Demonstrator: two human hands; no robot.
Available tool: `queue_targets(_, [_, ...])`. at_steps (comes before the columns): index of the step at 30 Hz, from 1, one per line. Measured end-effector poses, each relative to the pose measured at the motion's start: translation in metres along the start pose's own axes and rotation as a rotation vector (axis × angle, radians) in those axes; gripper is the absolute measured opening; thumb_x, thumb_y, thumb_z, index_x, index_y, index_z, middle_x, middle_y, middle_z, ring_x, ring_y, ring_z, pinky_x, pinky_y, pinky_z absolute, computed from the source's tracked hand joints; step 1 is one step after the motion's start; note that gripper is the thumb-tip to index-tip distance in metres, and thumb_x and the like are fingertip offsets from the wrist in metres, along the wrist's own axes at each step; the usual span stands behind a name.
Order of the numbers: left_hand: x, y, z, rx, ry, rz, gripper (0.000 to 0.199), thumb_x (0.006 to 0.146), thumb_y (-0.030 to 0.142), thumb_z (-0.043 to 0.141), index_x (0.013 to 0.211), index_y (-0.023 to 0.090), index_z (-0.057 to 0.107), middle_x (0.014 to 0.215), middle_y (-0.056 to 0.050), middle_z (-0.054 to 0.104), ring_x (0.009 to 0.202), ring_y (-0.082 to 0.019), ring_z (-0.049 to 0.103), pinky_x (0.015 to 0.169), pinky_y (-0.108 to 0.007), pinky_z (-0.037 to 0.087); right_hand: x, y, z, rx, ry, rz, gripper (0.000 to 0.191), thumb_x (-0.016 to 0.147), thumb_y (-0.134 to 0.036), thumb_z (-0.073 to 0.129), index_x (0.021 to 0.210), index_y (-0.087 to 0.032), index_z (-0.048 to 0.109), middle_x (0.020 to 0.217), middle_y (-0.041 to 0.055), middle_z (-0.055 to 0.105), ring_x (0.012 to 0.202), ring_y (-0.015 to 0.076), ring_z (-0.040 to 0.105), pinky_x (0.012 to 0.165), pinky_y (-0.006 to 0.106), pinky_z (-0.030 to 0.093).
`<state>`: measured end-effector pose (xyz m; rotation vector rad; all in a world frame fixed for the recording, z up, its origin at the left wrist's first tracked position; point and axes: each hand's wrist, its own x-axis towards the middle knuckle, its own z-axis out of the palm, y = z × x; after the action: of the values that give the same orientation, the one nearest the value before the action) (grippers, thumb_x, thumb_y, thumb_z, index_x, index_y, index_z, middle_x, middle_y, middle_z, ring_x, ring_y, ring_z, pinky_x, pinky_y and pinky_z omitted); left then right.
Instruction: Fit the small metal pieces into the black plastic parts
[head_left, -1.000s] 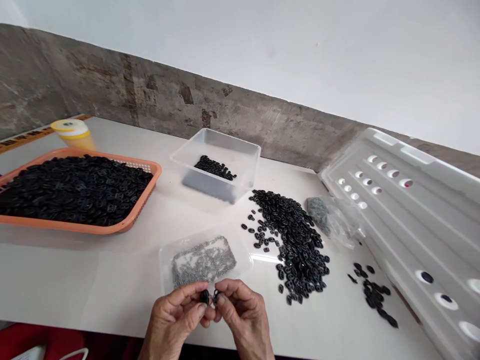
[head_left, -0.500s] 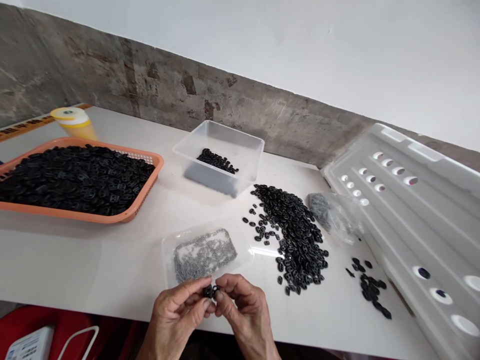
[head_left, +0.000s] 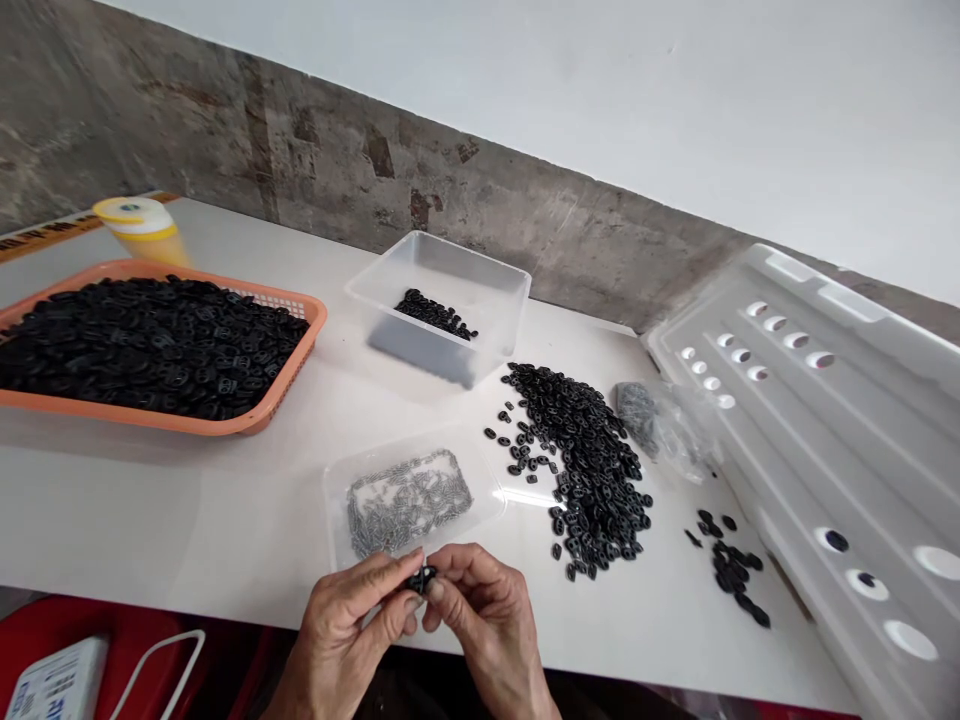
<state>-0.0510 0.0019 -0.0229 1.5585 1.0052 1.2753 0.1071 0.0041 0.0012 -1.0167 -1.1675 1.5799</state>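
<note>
My left hand (head_left: 358, 612) pinches a small black plastic part (head_left: 421, 578) between thumb and forefinger. From the other side, my right hand (head_left: 480, 612) grips the same part with its fingertips; any separate piece there is too small to make out. Both hands meet above the table's front edge. Just beyond them lies a shallow clear tray (head_left: 337, 500) of small silvery metal pins (head_left: 409, 505). To the right, a heap of black oval pieces with holes (head_left: 592, 460) spreads over the white table (head_left: 247, 520).
An orange basket (head_left: 262, 415) full of black parts stands at left, with a yellow-lidded cup (head_left: 142, 230) behind it. A clear bin (head_left: 480, 275) holds more black pieces. At right are a plastic bag (head_left: 675, 430), some loose black parts (head_left: 735, 570) and a leaning white perforated panel (head_left: 795, 440).
The black pieces between my fingertips have come together; before, a small gap showed between them. Both hands remain in nearly the same place, and the camera view has shifted slightly.
</note>
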Motion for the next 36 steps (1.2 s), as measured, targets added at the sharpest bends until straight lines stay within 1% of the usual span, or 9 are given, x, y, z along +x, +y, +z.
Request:
queue_targets(3, [0.0005, 0.0014, -0.0011, 0.017, -0.029, 0.036, 0.042, 0.084, 0.012, 0.060, 0.122, 0.029, 0.064, 0.065, -0.001, 0.061, 0.056, -0.007, 0.059, 0.055, -0.015, 0.055, 0.0002, 0.0014, 0.0001, 0.011, 0.006, 0.012, 0.031, 0.080, -0.035, 0.070, 0.091, -0.007, 0.062, 0.078, 0.0072, 0.062, 0.062, 0.0066, 0.058, 0.061, 0.016, 0.047])
queue_targets(6, [0.0020, 0.0037, -0.0015, 0.024, -0.027, 0.076, 0.044, 0.083, 0.010, 0.059, 0.121, 0.031, 0.063, 0.065, -0.001, 0.061, 0.055, -0.007, 0.059, 0.054, -0.014, 0.054, -0.0007, 0.0043, -0.0011, -0.009, 0.033, 0.027, 0.032, 0.078, -0.035, 0.073, 0.088, -0.007, 0.065, 0.078, 0.0076, 0.063, 0.061, 0.0064, 0.057, 0.060, 0.015, 0.047])
queue_targets(11, [0.0028, 0.0062, -0.0011, 0.036, -0.024, 0.099, 0.047, 0.083, 0.007, 0.059, 0.122, 0.033, 0.062, 0.065, 0.000, 0.062, 0.056, -0.006, 0.060, 0.055, -0.013, 0.054, -0.0013, 0.0091, -0.0015, -0.040, 0.101, 0.016, 0.029, 0.076, -0.034, 0.075, 0.088, -0.008, 0.069, 0.077, 0.0066, 0.063, 0.062, 0.0050, 0.054, 0.062, 0.014, 0.047])
queue_targets(17, [0.0026, 0.0051, 0.0021, -0.016, 0.015, 0.084, 0.049, 0.083, 0.006, 0.058, 0.121, 0.038, 0.061, 0.062, 0.002, 0.060, 0.053, -0.004, 0.059, 0.053, -0.011, 0.052, -0.0002, 0.0093, 0.0021, 0.082, 0.092, -0.032, 0.026, 0.074, -0.030, 0.076, 0.087, -0.009, 0.066, 0.072, 0.0038, 0.061, 0.061, 0.0040, 0.054, 0.060, 0.013, 0.047])
queue_targets(22, [0.0003, 0.0038, 0.0013, -0.004, 0.011, 0.085, 0.052, 0.084, 0.006, 0.056, 0.124, 0.039, 0.059, 0.062, 0.003, 0.059, 0.052, -0.003, 0.058, 0.053, -0.009, 0.051, -0.0006, 0.0090, 0.0007, 0.087, 0.062, -0.032, 0.023, 0.075, -0.028, 0.076, 0.086, -0.010, 0.067, 0.069, 0.0029, 0.060, 0.060, 0.0036, 0.054, 0.059, 0.012, 0.046])
queue_targets(27, [-0.0015, 0.0042, 0.0008, 0.028, -0.010, 0.134, 0.056, 0.083, 0.003, 0.056, 0.127, 0.038, 0.058, 0.063, 0.004, 0.059, 0.052, -0.003, 0.059, 0.055, -0.008, 0.051, -0.0039, 0.0049, -0.0021, 0.028, 0.065, -0.013, 0.024, 0.075, -0.030, 0.076, 0.083, -0.009, 0.067, 0.070, 0.0042, 0.062, 0.060, 0.0043, 0.054, 0.059, 0.012, 0.046])
queue_targets(32, [0.0002, 0.0024, 0.0006, -0.012, -0.039, 0.243, 0.049, 0.087, 0.005, 0.051, 0.128, 0.031, 0.059, 0.063, 0.004, 0.057, 0.053, -0.002, 0.058, 0.055, -0.008, 0.051, -0.0054, 0.0007, -0.0022, -0.035, 0.047, -0.031, 0.024, 0.076, -0.030, 0.074, 0.080, -0.007, 0.065, 0.067, 0.0034, 0.060, 0.060, 0.0035, 0.054, 0.059, 0.011, 0.044])
queue_targets(34, [-0.0014, 0.0007, -0.0010, -0.015, -0.034, 0.222, 0.048, 0.087, 0.005, 0.053, 0.125, 0.033, 0.060, 0.062, 0.006, 0.058, 0.054, -0.001, 0.059, 0.058, -0.007, 0.051, -0.0054, 0.0001, -0.0012, -0.045, 0.052, -0.038, 0.025, 0.077, -0.031, 0.074, 0.082, -0.008, 0.065, 0.068, 0.0032, 0.060, 0.060, 0.0032, 0.053, 0.059, 0.011, 0.044])
queue_targets(36, [-0.0039, -0.0005, -0.0029, -0.056, -0.045, 0.123, 0.048, 0.087, 0.008, 0.054, 0.125, 0.037, 0.058, 0.063, 0.007, 0.061, 0.055, -0.001, 0.060, 0.059, -0.006, 0.052, -0.0053, -0.0003, 0.0000, -0.066, 0.055, -0.039, 0.026, 0.078, -0.032, 0.073, 0.083, -0.008, 0.064, 0.069, 0.0034, 0.061, 0.060, 0.0031, 0.053, 0.060, 0.012, 0.044])
